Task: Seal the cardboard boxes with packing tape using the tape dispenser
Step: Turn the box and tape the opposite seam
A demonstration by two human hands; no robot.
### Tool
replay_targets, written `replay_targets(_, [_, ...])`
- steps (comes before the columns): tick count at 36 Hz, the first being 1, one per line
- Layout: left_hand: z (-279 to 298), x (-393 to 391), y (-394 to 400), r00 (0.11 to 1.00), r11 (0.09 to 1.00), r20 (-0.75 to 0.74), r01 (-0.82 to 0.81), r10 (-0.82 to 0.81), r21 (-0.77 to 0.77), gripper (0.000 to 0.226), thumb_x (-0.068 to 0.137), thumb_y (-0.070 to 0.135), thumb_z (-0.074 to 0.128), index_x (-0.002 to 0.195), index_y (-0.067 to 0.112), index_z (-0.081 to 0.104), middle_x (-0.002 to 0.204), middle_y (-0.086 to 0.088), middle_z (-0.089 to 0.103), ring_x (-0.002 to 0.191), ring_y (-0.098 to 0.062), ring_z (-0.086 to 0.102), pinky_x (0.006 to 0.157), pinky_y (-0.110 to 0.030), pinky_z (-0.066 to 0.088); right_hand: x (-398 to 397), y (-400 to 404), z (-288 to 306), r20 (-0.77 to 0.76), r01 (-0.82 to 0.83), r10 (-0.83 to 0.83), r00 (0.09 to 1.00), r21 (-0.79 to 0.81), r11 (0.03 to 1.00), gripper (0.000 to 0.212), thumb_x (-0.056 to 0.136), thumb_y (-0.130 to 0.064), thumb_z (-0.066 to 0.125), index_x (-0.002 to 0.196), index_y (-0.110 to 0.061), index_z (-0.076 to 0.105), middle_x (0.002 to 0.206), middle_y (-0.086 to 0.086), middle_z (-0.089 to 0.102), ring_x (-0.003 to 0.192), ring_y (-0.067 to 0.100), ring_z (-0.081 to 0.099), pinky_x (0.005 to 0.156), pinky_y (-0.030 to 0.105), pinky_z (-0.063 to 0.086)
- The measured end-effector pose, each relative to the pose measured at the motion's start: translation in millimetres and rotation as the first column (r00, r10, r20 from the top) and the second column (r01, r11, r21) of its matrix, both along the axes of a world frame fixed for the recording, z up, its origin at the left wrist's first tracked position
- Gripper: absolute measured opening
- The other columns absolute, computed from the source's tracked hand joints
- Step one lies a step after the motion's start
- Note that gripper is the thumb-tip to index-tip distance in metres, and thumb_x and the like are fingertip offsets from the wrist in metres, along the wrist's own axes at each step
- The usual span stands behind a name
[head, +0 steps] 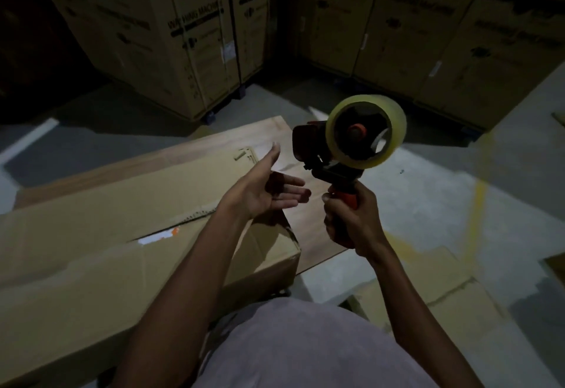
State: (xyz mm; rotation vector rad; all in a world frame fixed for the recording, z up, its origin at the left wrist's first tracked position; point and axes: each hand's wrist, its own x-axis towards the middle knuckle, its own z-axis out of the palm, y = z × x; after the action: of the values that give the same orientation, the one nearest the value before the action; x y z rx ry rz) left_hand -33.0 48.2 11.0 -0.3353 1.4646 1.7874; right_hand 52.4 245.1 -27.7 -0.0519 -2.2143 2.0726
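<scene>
- Darkness swallows the stacked cartons (171, 30) behind; their print is blurred, and the frame's edge cuts them off.
- Right hand (351, 219) grips the tape dispenser (333, 158) by its orange handle, hiding most of it; a glossy, translucent tape roll (367, 131) sits on top.
- Left hand (269, 189) hovers palm up, fingers relaxed, above the long flat cardboard box (122, 234), beside the dispenser.
- Box flaps show a rough, torn seam.

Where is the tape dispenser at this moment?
In the head view, the tape dispenser is right of centre, held up by its handle in the right hand, above the cardboard box's right end, beside the open left hand.
</scene>
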Motion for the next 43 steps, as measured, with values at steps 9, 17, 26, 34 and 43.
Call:
replay_targets(9, [0.9,-20.3,-10.6,0.968,0.989,-0.218,-0.136,0.121,-0.052,0.022,0.095,0.014,0.066,0.079,0.003,0.076,0.065,-0.008,0.068,0.046,-0.008,0.056,0.043,-0.018,0.048,8.3,-32.4,6.6,-0.040,0.086,-0.087,0.995,-0.009,0.996,0.012,0.096,0.002,0.063,0.100,-0.010,0.062,0.066,0.025,0.058,0.045,0.040,0.053,0.045,0.037,0.049])
replay_targets(17, [12.7,-33.9,-24.0,0.905,0.961,-0.389,-0.240,0.171,-0.135,0.018,0.083,0.008,0.080,0.089,-0.008,0.075,0.067,-0.013,0.072,0.049,-0.012,0.063,0.046,-0.020,0.049,8.9,-40.3,2.1,-0.034,0.109,-0.110,0.993,-0.052,0.993,0.012,0.094,-0.007,0.067,0.100,0.002,0.061,0.063,0.018,0.057,0.049,0.034,0.055,0.044,0.037,0.048])
replay_targets(26, [24.4,-52.1,-34.5,0.811,0.896,-0.582,-0.214,-0.059,-0.389,0.016,0.087,0.005,0.074,0.071,0.007,0.073,0.064,-0.009,0.072,0.051,-0.015,0.064,0.049,-0.023,0.048,-0.5,-34.8,-0.2,0.030,0.051,-0.051,0.998,-0.007,0.999,0.007,0.099,-0.005,0.068,0.100,-0.012,0.066,0.062,0.011,0.061,0.048,0.036,0.056,0.044,0.037,0.049])
replay_targets(34, [19.6,-66.6,-36.3,0.726,0.815,-0.652,-0.231,-0.219,-0.531,0.021,0.080,-0.003,0.076,0.063,0.011,0.075,0.061,-0.006,0.072,0.048,-0.011,0.063,0.041,-0.015,0.040,-2.8,-37.4,2.6,0.069,0.007,-0.010,0.998,0.039,0.999,0.006,0.100,-0.005,0.066,0.101,-0.010,0.064,0.060,0.009,0.059,0.046,0.035,0.053,0.044,0.034,0.047])
replay_targets(43, [14.0,-91.3,-57.7,0.753,0.771,-0.634,-0.295,-0.175,-0.564,0.018,0.081,0.026,0.084,0.083,0.009,0.077,0.081,-0.008,0.076,0.069,-0.016,0.069,0.065,-0.034,0.054,4.0,-51.0,8.4,0.127,0.024,-0.032,0.991,0.058,0.998,0.013,0.100,-0.001,0.063,0.107,0.007,0.057,0.063,0.015,0.056,0.049,0.032,0.051,0.043,0.035,0.047])
